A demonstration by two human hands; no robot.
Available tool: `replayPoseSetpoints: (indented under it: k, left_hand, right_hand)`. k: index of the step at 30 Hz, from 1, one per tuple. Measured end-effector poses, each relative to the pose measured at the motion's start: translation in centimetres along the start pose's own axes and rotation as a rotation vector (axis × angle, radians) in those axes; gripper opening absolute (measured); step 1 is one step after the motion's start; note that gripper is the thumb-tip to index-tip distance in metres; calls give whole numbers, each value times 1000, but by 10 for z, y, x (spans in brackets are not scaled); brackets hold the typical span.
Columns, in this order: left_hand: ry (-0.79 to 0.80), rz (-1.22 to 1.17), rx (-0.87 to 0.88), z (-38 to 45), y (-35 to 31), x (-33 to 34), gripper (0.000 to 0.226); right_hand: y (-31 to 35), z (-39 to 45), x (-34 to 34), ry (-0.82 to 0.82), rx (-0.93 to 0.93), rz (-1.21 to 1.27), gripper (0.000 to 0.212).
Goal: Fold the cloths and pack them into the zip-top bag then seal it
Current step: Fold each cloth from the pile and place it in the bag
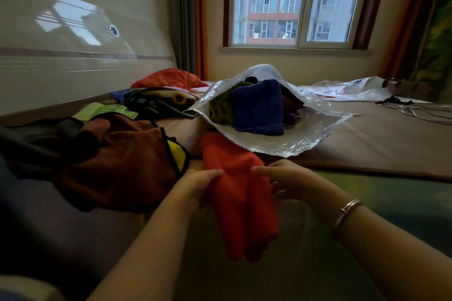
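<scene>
A folded red cloth (241, 198) lies lengthwise in front of me, its far end near the mouth of the clear zip-top bag (288, 144). My left hand (198, 186) grips the cloth's left edge, thumb on top. My right hand (286, 181) holds its right edge with fingers curled against it. The bag lies open on the bed and holds a folded blue cloth (259, 107), an olive one (220, 107) and a purple one (292, 110).
A pile of loose cloths sits at the left: a brown one (122, 154) with yellow trim, a light green one (97, 111), dark patterned ones (159, 100) and an orange-red one (168, 77). Another plastic bag (347, 90) and white cords (425, 112) lie at the right. A wall runs along the left.
</scene>
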State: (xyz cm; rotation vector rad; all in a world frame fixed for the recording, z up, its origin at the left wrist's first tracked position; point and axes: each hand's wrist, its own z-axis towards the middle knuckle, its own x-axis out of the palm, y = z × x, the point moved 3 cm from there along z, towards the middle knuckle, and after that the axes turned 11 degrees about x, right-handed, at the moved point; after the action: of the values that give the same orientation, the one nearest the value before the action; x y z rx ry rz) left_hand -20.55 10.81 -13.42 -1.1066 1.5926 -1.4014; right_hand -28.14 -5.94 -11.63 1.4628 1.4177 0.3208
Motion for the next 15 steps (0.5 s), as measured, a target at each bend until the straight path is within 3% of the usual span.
replayPoseSetpoints:
  k: [3,8,12,15]
  left_hand:
    - [105,-80,-40,-14,-9,7,38]
    - [136,-240,-29,-23,-18,12,40]
    - [198,-410,-59,-26,-24,15,43]
    - [248,-414,-58,-27,-29,18,42]
  right_hand:
    - [-2,-4,0,53,32,90,41]
    - [4,-13,-16,-21,-35,217,43]
    - [4,-26,-27,159,-42,462,35]
    - [5,-34,-42,164,-152,543,33]
